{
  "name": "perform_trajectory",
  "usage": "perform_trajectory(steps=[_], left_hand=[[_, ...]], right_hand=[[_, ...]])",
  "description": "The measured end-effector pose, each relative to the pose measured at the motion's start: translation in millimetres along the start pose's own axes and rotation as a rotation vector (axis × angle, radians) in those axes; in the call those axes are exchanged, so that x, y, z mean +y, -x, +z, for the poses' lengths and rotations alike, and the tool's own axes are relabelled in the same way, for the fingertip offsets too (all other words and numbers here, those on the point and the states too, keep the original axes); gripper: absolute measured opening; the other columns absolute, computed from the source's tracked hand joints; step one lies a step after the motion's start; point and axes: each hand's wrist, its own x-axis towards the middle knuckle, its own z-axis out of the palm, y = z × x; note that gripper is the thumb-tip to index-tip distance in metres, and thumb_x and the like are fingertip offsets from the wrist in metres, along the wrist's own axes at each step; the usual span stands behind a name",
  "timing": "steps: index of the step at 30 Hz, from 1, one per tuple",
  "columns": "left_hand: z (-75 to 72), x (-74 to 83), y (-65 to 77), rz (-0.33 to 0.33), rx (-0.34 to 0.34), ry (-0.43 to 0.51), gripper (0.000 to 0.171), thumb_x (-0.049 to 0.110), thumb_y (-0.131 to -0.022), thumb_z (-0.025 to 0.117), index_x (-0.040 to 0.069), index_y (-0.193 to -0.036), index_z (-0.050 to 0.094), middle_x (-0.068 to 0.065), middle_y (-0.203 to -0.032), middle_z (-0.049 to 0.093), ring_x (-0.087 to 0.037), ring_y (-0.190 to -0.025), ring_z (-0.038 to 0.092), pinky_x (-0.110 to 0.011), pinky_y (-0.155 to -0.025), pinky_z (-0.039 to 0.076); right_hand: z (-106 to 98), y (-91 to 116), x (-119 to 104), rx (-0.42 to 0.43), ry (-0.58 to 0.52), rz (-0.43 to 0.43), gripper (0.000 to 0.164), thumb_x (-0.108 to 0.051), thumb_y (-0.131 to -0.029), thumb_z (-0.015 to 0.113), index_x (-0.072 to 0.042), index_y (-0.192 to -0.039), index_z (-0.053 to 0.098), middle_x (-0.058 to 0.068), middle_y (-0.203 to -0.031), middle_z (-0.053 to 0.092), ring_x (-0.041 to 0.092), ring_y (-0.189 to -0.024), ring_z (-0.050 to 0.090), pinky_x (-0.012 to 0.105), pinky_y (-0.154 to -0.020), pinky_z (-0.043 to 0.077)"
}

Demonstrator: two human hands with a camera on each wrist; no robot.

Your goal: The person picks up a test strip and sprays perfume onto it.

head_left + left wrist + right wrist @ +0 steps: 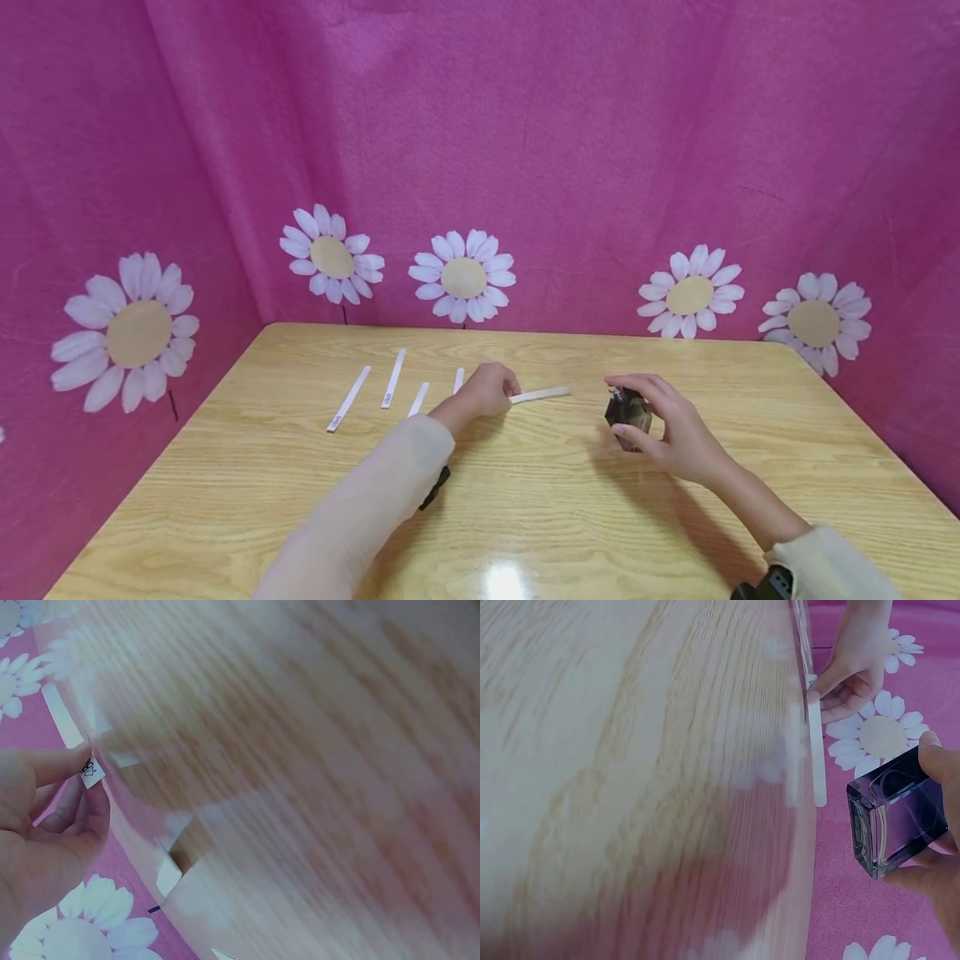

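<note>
In the head view my left hand (486, 390) pinches one end of a white paper tester strip (543, 394). The strip points right, towards a dark glass perfume bottle (627, 417). Black print marks the pinched end of the strip (91, 774) in the left wrist view. My right hand (678, 435) grips the bottle, index finger on its top and thumb low on its near side. Seen from the right wrist, the bottle (900, 810) is a clear-walled block with a dark purple tint, held above the tabletop and apart from the strip.
On the wooden table (525, 500), several more strips lie spread at the left, among them one strip (349, 398) outermost and another strip (393, 377) beside it. The left forearm partly covers others. A pink curtain (525, 167) with daisies surrounds the table's back and sides.
</note>
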Motion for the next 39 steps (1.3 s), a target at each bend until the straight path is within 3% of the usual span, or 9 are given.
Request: perform_trajectory(steps=[9,17,21,26,31,33,39], left_hand=[[-2.3,1.5,13.9,0.061,0.02,0.035,0.014,-0.008,-0.078,0.067,-0.002,-0.089,0.073,-0.014,-0.085,0.072,-0.013,-0.076,0.06,-0.015,-0.067,0.048],[-7.7,0.2,28.1,0.045,0.016,0.138,0.011,-0.002,-0.081,0.071,0.0,-0.091,0.072,-0.012,-0.085,0.071,-0.011,-0.077,0.06,-0.016,-0.069,0.05],[-11.2,-2.5,33.9,0.005,0.008,0.211,0.012,0.0,-0.081,0.072,0.001,-0.093,0.072,-0.013,-0.089,0.072,-0.015,-0.082,0.065,-0.019,-0.071,0.054],[-12.4,-7.1,40.9,-0.092,0.001,0.308,0.016,0.006,-0.081,0.074,0.003,-0.096,0.072,-0.012,-0.093,0.074,-0.013,-0.082,0.066,-0.02,-0.07,0.056],[-11.2,-9.7,46.9,-0.198,-0.021,0.492,0.021,0.003,-0.08,0.074,-0.001,-0.101,0.071,-0.017,-0.094,0.075,-0.01,-0.071,0.069,-0.023,-0.066,0.058],[-10.5,-10.4,49.0,-0.227,-0.031,0.558,0.021,0.001,-0.081,0.072,-0.004,-0.101,0.07,-0.019,-0.092,0.075,-0.011,-0.069,0.069,-0.024,-0.065,0.059],[-11.3,-8.8,56.8,-0.256,-0.05,0.605,0.019,0.0,-0.083,0.07,-0.007,-0.101,0.07,-0.021,-0.09,0.074,-0.012,-0.071,0.071,-0.024,-0.065,0.059]], right_hand=[[4.5,-0.6,1.6,-0.004,-0.004,0.006,0.064,0.0,-0.073,0.08,-0.011,-0.131,0.056,0.005,-0.123,0.059,-0.005,-0.116,0.047,0.039,-0.077,0.06],[8.1,-3.3,3.5,-0.008,0.005,-0.015,0.064,-0.001,-0.072,0.081,-0.011,-0.131,0.056,0.005,-0.123,0.06,0.0,-0.115,0.049,0.015,-0.087,0.053],[9.9,-6.9,5.0,-0.002,0.004,-0.024,0.064,-0.002,-0.071,0.081,-0.01,-0.13,0.056,0.006,-0.123,0.06,0.002,-0.116,0.05,0.01,-0.089,0.049],[11.3,-11.0,4.1,-0.008,0.002,-0.019,0.064,-0.004,-0.071,0.082,-0.011,-0.13,0.057,0.005,-0.122,0.061,0.003,-0.113,0.051,0.012,-0.087,0.05],[12.4,-13.6,2.5,-0.013,0.007,-0.023,0.063,-0.006,-0.071,0.082,-0.012,-0.129,0.057,0.005,-0.121,0.061,0.005,-0.111,0.052,0.02,-0.083,0.053],[13.5,-14.7,2.6,-0.01,0.002,-0.032,0.063,-0.006,-0.071,0.082,-0.012,-0.129,0.057,0.005,-0.121,0.061,0.006,-0.112,0.053,0.018,-0.087,0.05],[17.5,-19.5,1.2,-0.012,-0.005,-0.052,0.063,-0.006,-0.072,0.081,-0.013,-0.13,0.058,0.005,-0.122,0.061,0.013,-0.113,0.055,0.009,-0.098,0.039]])
